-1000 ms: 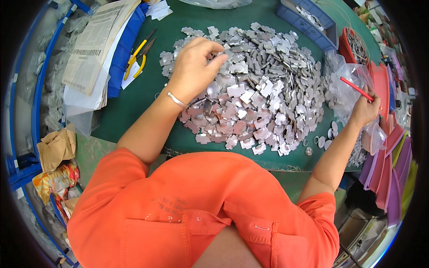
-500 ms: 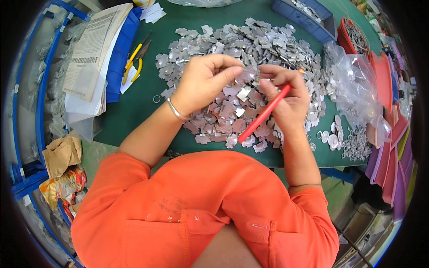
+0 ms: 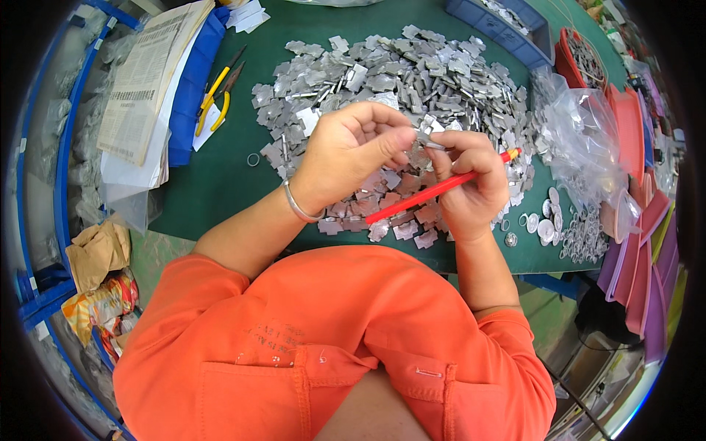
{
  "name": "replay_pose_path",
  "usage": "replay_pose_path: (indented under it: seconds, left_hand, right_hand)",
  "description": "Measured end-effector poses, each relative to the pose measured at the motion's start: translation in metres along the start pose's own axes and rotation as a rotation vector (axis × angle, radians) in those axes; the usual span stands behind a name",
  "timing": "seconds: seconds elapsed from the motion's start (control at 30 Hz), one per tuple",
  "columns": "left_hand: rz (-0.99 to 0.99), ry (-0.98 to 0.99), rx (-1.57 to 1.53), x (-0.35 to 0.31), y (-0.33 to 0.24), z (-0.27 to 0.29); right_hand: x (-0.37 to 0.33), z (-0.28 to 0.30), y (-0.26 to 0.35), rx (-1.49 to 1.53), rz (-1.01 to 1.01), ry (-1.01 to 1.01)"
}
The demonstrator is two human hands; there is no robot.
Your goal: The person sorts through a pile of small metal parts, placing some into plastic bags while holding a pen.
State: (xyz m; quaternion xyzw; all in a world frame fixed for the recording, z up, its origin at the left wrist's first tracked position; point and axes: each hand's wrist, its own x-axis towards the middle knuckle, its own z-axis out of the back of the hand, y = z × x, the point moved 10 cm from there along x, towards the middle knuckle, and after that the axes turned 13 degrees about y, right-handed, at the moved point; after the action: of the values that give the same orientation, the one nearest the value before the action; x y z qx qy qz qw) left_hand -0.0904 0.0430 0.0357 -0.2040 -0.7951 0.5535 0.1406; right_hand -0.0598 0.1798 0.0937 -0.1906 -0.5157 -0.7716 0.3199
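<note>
My left hand (image 3: 360, 153) is closed, its thumb and fingertips pinching a small flat metal piece (image 3: 429, 141). The fingertips of my right hand (image 3: 474, 180) touch the other end of that piece. Lying slantwise through my right hand is a slim red pen-like tool (image 3: 412, 201), its end by the fingers tipped yellow and its far end pointing left over the work table. Below and behind both hands spreads a big heap of notched silver metal plates (image 3: 412, 73). My fingers partly cover the piece, so its full shape is hidden.
Yellow-handled pliers (image 3: 213, 103) lie left of the heap, near newspapers (image 3: 147, 81) on a blue bin (image 3: 195, 88). On the right are metal discs (image 3: 546, 231), small rings (image 3: 586, 239), a clear plastic bag (image 3: 588, 140) and a red basket (image 3: 566, 62). Behind stands a grey-blue tray (image 3: 507, 37).
The red tool has swung from a steep slant to a flatter one as my right hand turned. My hands have come closer together, and the metal piece between the fingertips shows more clearly.
</note>
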Motion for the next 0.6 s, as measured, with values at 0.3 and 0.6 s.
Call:
replay_pose_path:
  seconds: [0.3, 0.6]
  left_hand:
    - [-0.036, -0.028, -0.069, 0.003, 0.003, 0.007]
    - [-0.053, -0.036, 0.126, 0.000, -0.004, 0.003]
  right_hand:
    - [-0.007, -0.001, -0.018, 0.175, -0.111, -0.085]
    - [-0.004, -0.006, -0.017, 0.244, -0.152, -0.022]
